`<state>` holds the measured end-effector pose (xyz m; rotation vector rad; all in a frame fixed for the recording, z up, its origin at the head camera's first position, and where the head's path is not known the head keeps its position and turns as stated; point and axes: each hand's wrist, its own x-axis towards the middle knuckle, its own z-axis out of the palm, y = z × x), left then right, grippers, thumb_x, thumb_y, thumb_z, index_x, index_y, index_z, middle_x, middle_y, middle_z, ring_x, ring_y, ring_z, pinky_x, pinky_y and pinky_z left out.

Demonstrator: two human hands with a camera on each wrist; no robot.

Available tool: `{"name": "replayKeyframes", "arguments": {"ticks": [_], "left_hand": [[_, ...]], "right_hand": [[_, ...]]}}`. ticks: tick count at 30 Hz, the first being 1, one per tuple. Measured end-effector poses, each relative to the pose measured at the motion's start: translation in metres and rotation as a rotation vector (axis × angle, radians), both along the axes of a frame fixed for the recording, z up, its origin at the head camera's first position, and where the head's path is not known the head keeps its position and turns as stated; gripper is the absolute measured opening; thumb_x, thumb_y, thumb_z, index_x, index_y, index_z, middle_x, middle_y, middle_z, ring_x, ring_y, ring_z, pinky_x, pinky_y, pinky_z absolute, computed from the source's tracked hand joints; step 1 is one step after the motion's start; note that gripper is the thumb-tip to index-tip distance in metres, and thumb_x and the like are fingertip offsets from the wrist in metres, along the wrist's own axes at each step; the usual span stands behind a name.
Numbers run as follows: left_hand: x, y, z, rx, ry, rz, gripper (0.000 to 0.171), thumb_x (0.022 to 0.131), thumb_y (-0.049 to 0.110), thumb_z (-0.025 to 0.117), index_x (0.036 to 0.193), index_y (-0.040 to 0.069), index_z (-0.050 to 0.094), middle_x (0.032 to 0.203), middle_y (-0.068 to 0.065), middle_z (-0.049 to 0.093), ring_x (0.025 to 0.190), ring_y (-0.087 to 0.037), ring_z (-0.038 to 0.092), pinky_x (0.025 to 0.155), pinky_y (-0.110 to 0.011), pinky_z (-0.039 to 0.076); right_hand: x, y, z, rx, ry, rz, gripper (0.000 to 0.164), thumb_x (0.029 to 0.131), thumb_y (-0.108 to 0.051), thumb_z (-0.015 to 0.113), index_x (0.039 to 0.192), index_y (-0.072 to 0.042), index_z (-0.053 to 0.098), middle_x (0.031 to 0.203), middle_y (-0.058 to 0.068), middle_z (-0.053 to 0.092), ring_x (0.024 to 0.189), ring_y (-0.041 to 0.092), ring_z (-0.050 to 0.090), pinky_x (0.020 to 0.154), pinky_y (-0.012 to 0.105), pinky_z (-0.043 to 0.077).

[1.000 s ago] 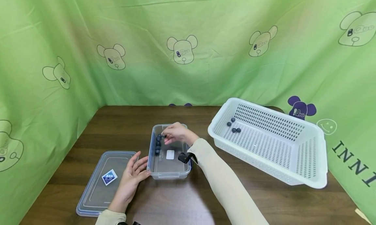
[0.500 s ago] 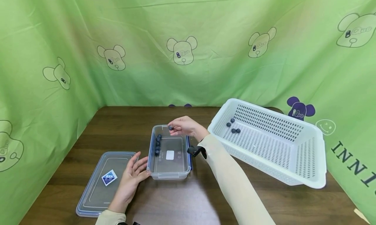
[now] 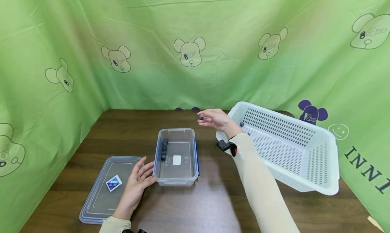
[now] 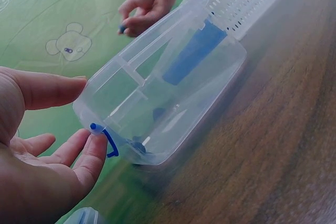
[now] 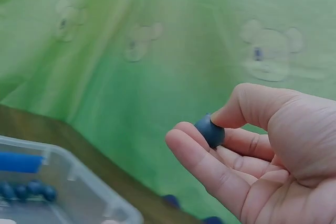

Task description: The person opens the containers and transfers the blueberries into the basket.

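Note:
My right hand (image 3: pixel 215 119) pinches a blueberry (image 5: pixel 210 131) between thumb and fingers. It is raised over the table, between the clear plastic food container (image 3: pixel 182 175) and the white basket (image 3: pixel 320 179). Several blueberries (image 3: pixel 164 149) lie in a row along the container's left inner wall. At the container's near left corner, my left hand (image 3: pixel 136 183) grips the edge, thumb at the rim and fingertips by the blue clip (image 4: pixel 111 145). Another blueberry (image 3: pixel 241 124) shows in the basket's far left end, part of which my right wrist hides.
Left of the container lies its flat clear lid (image 3: pixel 100 199) with a blue edge and a diamond-shaped sticker (image 3: pixel 113 183). A green printed curtain (image 3: pixel 189 84) hangs around the wooden table (image 3: pixel 210 206).
My right hand has lifted out of the container and moved right and away toward the basket, still pinching the blueberry. My left hand keeps its place at the container's corner.

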<state>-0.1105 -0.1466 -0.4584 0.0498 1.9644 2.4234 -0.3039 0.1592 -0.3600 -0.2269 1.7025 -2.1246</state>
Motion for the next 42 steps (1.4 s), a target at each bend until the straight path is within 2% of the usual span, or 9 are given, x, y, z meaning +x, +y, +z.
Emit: {"name": "replayKeyframes", "arguments": {"ticks": [4, 9, 14, 17, 21, 25, 30, 35, 42], "left_hand": [[-0.001, 0.001, 0.001, 0.001, 0.003, -0.005, 0.084, 0.085, -0.018, 0.060, 0.154, -0.004, 0.015, 0.142, -0.031, 0.042, 0.110, -0.007, 0.056, 0.089, -0.021, 0.049], [-0.003, 0.001, 0.002, 0.005, -0.003, -0.010, 0.083, 0.085, -0.017, 0.060, 0.154, -0.003, 0.016, 0.143, -0.032, 0.040, 0.110, -0.008, 0.056, 0.090, -0.021, 0.049], [-0.003, 0.000, 0.003, -0.001, -0.014, -0.005, 0.083, 0.085, -0.017, 0.060, 0.155, -0.002, 0.016, 0.144, -0.031, 0.040, 0.110, -0.008, 0.056, 0.090, -0.021, 0.048], [-0.003, 0.000, 0.003, -0.002, -0.012, -0.004, 0.083, 0.085, -0.018, 0.059, 0.155, -0.002, 0.016, 0.144, -0.031, 0.040, 0.110, -0.008, 0.056, 0.090, -0.021, 0.049], [-0.002, 0.000, 0.002, 0.004, -0.010, -0.004, 0.083, 0.085, -0.018, 0.060, 0.154, -0.003, 0.016, 0.143, -0.032, 0.040, 0.109, -0.008, 0.056, 0.089, -0.021, 0.049], [-0.001, 0.000, 0.000, 0.000, -0.008, -0.003, 0.083, 0.085, -0.018, 0.060, 0.154, -0.003, 0.016, 0.142, -0.032, 0.040, 0.109, -0.008, 0.057, 0.089, -0.021, 0.049], [0.000, 0.000, -0.002, 0.005, -0.002, -0.008, 0.084, 0.085, -0.018, 0.060, 0.154, -0.004, 0.016, 0.142, -0.031, 0.041, 0.109, -0.008, 0.057, 0.089, -0.021, 0.049], [0.001, 0.000, -0.004, 0.004, 0.005, -0.009, 0.084, 0.085, -0.017, 0.061, 0.154, -0.004, 0.015, 0.140, -0.029, 0.043, 0.110, -0.008, 0.057, 0.089, -0.022, 0.049], [0.000, -0.001, -0.003, -0.009, 0.012, 0.002, 0.083, 0.085, -0.018, 0.060, 0.154, -0.004, 0.016, 0.140, -0.030, 0.044, 0.109, -0.007, 0.057, 0.089, -0.021, 0.049]], "right_hand": [[-0.002, 0.029, 0.007, -0.033, 0.008, -0.058, 0.024, 0.098, 0.007, 0.042, 0.109, 0.008, 0.063, 0.086, 0.013, 0.068, 0.078, 0.020, 0.070, 0.077, 0.028, 0.057], [-0.006, 0.068, 0.008, -0.041, -0.019, -0.109, 0.028, 0.100, 0.005, 0.043, 0.093, -0.004, 0.068, 0.098, 0.016, 0.060, 0.083, 0.020, 0.070, 0.081, 0.027, 0.056], [-0.007, 0.105, 0.004, -0.039, -0.087, -0.162, 0.025, 0.102, 0.003, 0.045, 0.093, -0.004, 0.068, 0.102, 0.014, 0.060, 0.086, 0.019, 0.069, 0.084, 0.027, 0.055], [-0.007, 0.123, 0.001, -0.043, -0.124, -0.191, 0.015, 0.102, 0.003, 0.047, 0.107, 0.001, 0.061, 0.099, 0.013, 0.064, 0.087, 0.020, 0.068, 0.086, 0.028, 0.054], [-0.005, 0.139, -0.007, 0.002, -0.145, -0.200, 0.020, 0.102, 0.003, 0.047, 0.122, 0.002, 0.047, 0.108, 0.015, 0.060, 0.091, 0.020, 0.068, 0.090, 0.029, 0.053], [-0.002, 0.151, -0.018, 0.087, -0.168, -0.182, 0.011, 0.101, 0.003, 0.049, 0.110, 0.000, 0.055, 0.110, 0.017, 0.061, 0.089, 0.020, 0.070, 0.091, 0.029, 0.052], [0.000, 0.160, -0.028, 0.218, -0.276, -0.168, 0.012, 0.102, 0.001, 0.048, 0.102, 0.003, 0.060, 0.085, 0.012, 0.070, 0.079, 0.018, 0.071, 0.084, 0.027, 0.055], [0.000, 0.163, -0.033, 0.288, -0.375, -0.169, 0.011, 0.102, -0.002, 0.049, 0.105, 0.005, 0.057, 0.078, 0.015, 0.070, 0.072, 0.019, 0.072, 0.080, 0.027, 0.056], [-0.003, 0.162, -0.035, 0.290, -0.374, -0.154, 0.016, 0.104, -0.005, 0.047, 0.115, 0.005, 0.052, 0.080, 0.015, 0.070, 0.074, 0.019, 0.072, 0.083, 0.027, 0.055]]}}
